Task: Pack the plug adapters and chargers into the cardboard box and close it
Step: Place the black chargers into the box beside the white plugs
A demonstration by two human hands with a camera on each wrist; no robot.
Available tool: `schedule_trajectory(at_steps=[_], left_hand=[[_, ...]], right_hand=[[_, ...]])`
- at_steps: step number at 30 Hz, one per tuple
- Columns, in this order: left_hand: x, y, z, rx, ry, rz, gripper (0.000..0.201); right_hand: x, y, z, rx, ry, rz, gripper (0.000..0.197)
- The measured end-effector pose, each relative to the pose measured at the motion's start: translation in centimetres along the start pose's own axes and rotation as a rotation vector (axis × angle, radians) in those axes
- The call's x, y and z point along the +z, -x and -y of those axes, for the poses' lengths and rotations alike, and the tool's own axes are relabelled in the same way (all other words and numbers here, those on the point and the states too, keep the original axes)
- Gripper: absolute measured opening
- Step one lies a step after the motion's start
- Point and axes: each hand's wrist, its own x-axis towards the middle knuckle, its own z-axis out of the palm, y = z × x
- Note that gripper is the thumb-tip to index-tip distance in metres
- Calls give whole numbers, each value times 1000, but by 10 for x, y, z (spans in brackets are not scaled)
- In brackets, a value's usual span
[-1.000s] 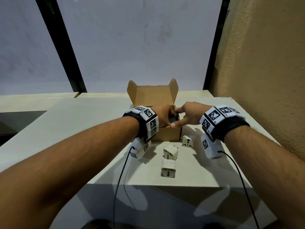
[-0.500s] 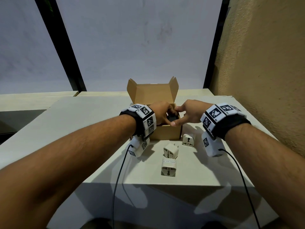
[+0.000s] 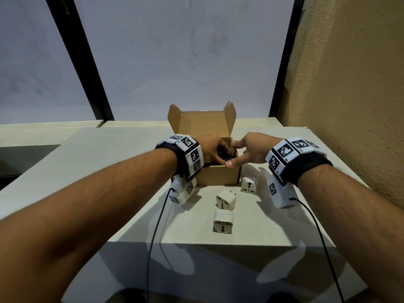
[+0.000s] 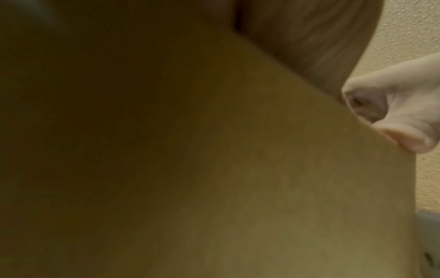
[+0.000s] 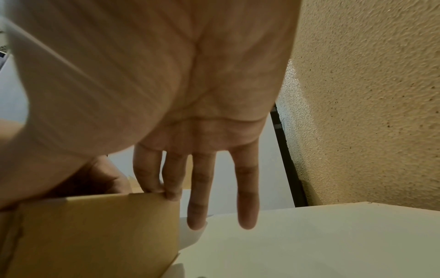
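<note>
Both hands reach into the square brown cardboard box [image 3: 218,174].

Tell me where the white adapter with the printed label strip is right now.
In the head view, the labelled adapter lies nearest the table's front edge, just in front of another white adapter, and apart from the cardboard box.

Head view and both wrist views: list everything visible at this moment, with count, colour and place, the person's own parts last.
cardboard box: one, brown, lid flaps up, far middle of the table.
dark item: one, black, inside the box under the fingers; type unclear.
plug adapters: three, white, on the table in front of the box: one near its right corner, one in the middle, one nearest the front edge.
table: one, cream.
wall: one, tan, textured, right side.
left hand: reaching into the box; fingers hidden.
right hand: fingers straight, touching the box rim.
</note>
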Motion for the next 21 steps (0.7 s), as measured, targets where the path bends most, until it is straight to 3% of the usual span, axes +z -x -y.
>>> schedule_trajectory(at_steps=[9,13,17,19,21], left_hand=[[-6,8,-3,45,-132,52,43],[-12,31,-9,33,-167,-149,34],[-14,78,-22,137,-97,-324,26],[-4,103,-33,167,-76,-293,28],[12,121,-43,165,-79,-175,37]], right_hand=[[1,0,-2,13,-18,-9,88],[1,-2,-2,15,-8,-1,87],[1,-1,-1,14,1,10,83],[0,-1,-1,15,5,-1,82],[-1,0,1,28,33,-2,86]])
